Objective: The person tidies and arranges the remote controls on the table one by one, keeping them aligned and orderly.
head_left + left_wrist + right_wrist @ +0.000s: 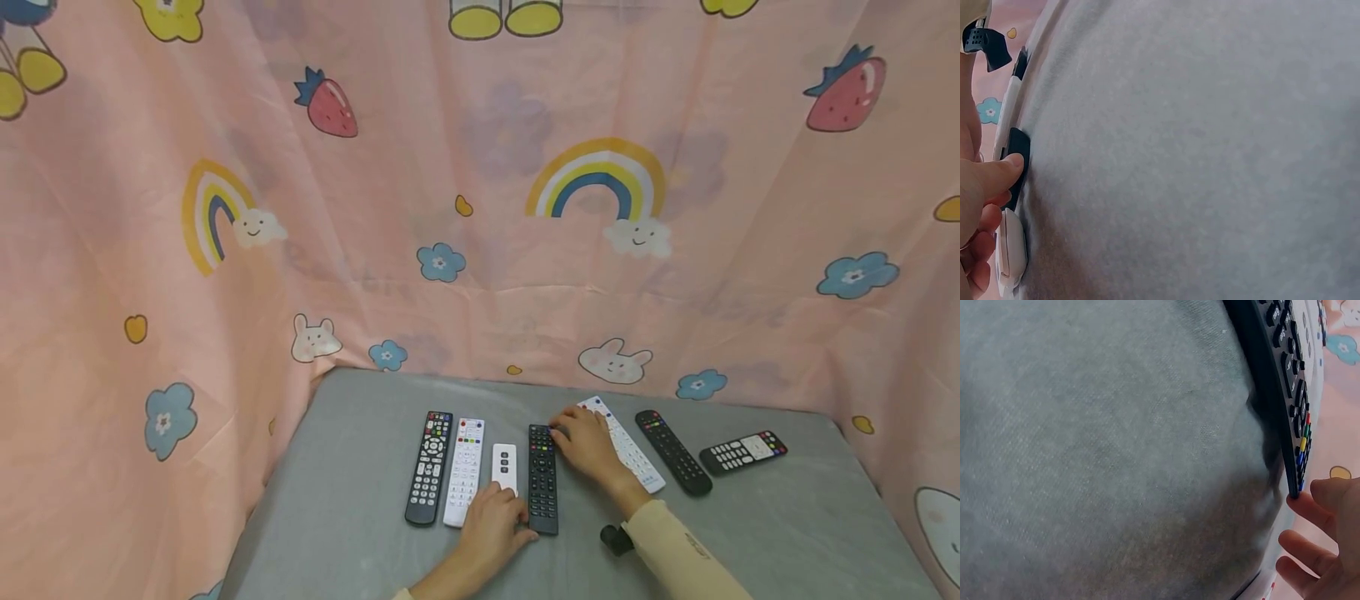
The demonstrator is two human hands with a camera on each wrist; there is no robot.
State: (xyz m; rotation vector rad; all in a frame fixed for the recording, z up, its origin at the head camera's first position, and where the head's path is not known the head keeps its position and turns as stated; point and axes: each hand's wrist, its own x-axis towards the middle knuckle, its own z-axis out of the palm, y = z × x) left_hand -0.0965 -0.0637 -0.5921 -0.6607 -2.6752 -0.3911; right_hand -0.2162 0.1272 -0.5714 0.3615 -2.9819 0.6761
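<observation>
A black remote control (543,483) lies lengthwise on the grey cloth, between my two hands. My left hand (491,525) has its thumb against the near end of this remote and its index finger by the left side, pinching that corner. The other left fingers are bent over the near part of a small white remote (504,467), which they partly hide. At the far end, my right hand (588,442) holds the black remote's corner with thumb and index fingertip; its other fingers are spread. A long white remote (633,450) lies partly under the right hand.
Left of the hands lie a black remote with white keys (428,471) and a white remote (464,475). To the right are a slanted black remote (673,454) and a shorter black one (742,452). A pink patterned curtain (480,167) hangs behind the grey-covered table (337,500).
</observation>
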